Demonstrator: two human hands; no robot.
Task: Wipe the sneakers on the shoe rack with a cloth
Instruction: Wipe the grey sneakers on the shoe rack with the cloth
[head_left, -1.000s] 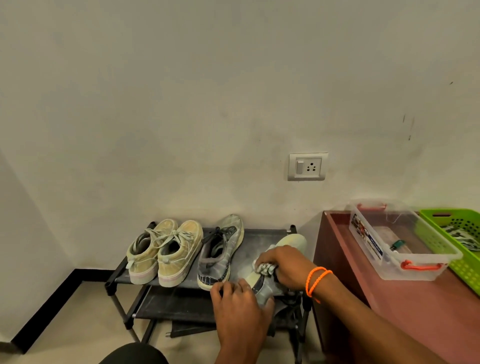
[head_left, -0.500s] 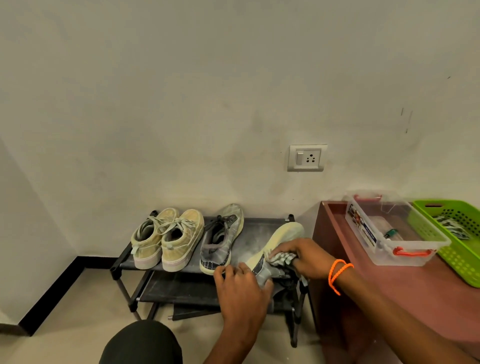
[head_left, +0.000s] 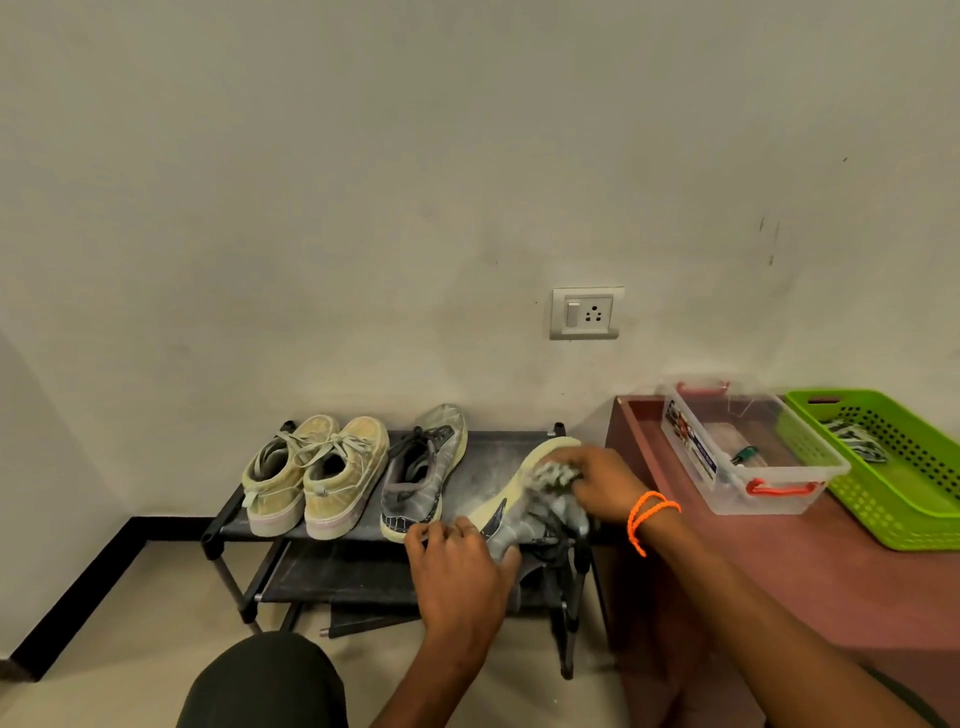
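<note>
Pale plaster wall, far side; wall socket (head_left: 586, 313) w/ switch, right of centre. Black skirting along floor at left.

Shoe rack (head_left: 498, 454): black, two tiers, against wall. Top tier, left to right:
- Beige sneaker pair (head_left: 317, 473), upright, side by side, heels toward near edge, laces tied.
- Grey sneaker (head_left: 422, 473), upright, dark laces, just right of the pair.
- Tilted grey sneaker (head_left: 524, 499), on its side, pale sole facing left, toe toward the wall, heel at near edge of rack.

Left hand (head_left: 460, 571): arm reaches in from near side, palm down, fingers curled over heel end of the tilted sneaker, gripping it.

Right hand (head_left: 592, 483): arm comes in from near right, wrist bent left, orange bands (head_left: 649, 512) on wrist. Fingers bunched round a grey-white cloth (head_left: 556, 475), pressing it to the shoe's upper near the toe end.

Reddish table (head_left: 779, 571), right of rack. On it: clear plastic box (head_left: 748, 452) w/ red handles, small items inside, not identifiable; green basket (head_left: 893, 467) just right of box, touching or nearly.

Person's dark-clad knee (head_left: 265, 680), near edge, bottom.
</note>
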